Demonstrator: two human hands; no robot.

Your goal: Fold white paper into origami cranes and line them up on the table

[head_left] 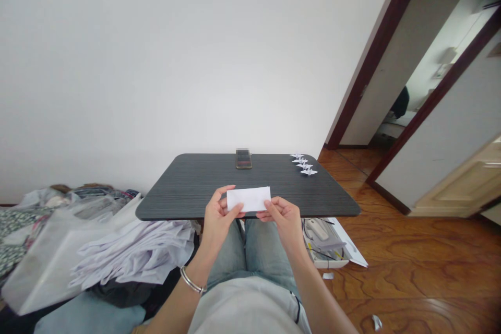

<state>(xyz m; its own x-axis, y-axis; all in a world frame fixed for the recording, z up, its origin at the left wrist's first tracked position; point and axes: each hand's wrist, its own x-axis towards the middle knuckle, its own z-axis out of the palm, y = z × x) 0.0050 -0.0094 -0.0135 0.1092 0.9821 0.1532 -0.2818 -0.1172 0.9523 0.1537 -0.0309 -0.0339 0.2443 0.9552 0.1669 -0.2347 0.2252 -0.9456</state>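
Note:
A white folded rectangle of paper (249, 199) is held up between both hands, over the near edge of the dark table. My left hand (219, 211) pinches its left end, thumb in front and fingers behind. At the paper's lower right corner, my right hand (282, 214) grips with the thumb on the front face and fingers tucked underneath. Several white paper cranes (304, 165) stand in a row at the table's far right. A phone (243, 158) rests at the back middle of the table, by the wall.
The dark table (176, 195) stands against a white wall. Piled clothes (135, 250) and plastic bags lie at the left. On the wooden floor at the right sits a white box (324, 242) with cables, near paper scraps (377, 322). A doorway is beyond.

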